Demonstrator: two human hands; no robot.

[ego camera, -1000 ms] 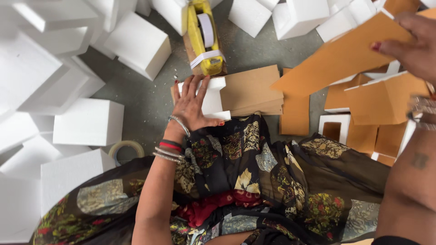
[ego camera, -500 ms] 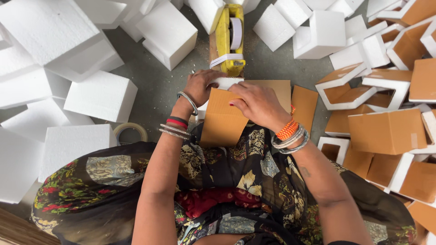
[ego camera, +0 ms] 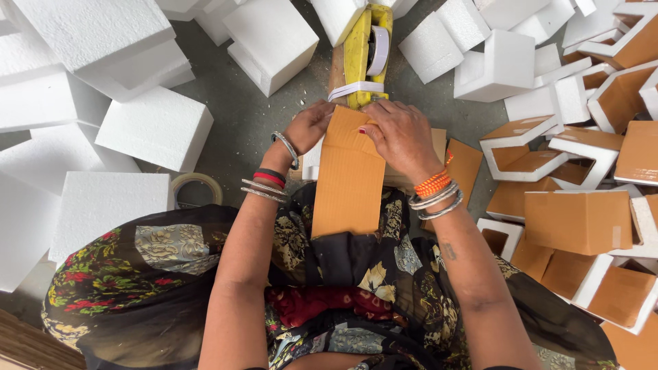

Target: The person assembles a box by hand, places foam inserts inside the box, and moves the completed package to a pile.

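cardboard sheet [ego camera: 348, 175] under both hands (gripped)

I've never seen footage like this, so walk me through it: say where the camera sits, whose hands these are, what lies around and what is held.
The one view comes from a camera on the person's head, looking down at their lap and the grey floor. No machine: two bare hands. The left hand and right hand both press on a brown cardboard piece, right below a yellow tape dispenser. White foam blocks lie on the left, cardboard-covered foam pieces on the right, and a tape roll by the knee.
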